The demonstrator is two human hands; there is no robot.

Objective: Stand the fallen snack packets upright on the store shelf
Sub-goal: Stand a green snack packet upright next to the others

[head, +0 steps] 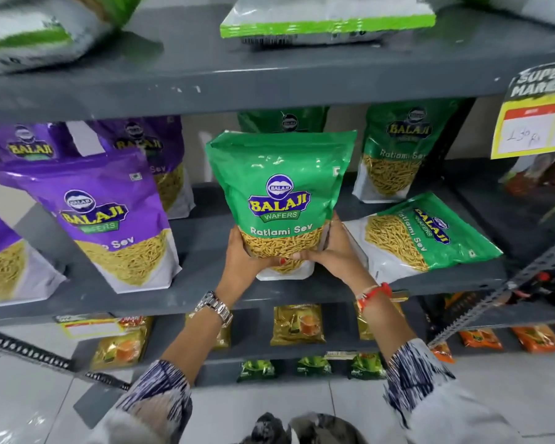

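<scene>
Patterned sleeves fill the bottom of the view, both forearms reaching up to the grey shelf. Left hand, with a metal watch on its wrist, is wrapped around the lower left edge of the green Ratlami Sev packet; right hand, with a red thread band on its wrist, cups the lower right edge, fingers curled shut across the see-through window. That packet stands upright between the two hands at the front middle of the shelf, its white base touching the board. Just to the right of it, a second green packet lies flat on its back, logo turned sideways, close beside the right hand. Behind that fallen one, another green packet stands against the back wall, and one more green top peeks out behind the held packet. To the left of the held packet, a purple packet stands leaning slightly, more purple ones behind it. Up and to the right of the held packet, a yellow price tag hangs from the shelf above. Below the held packet's shelf, small golden sachets and orange packs line the lower tiers.
</scene>
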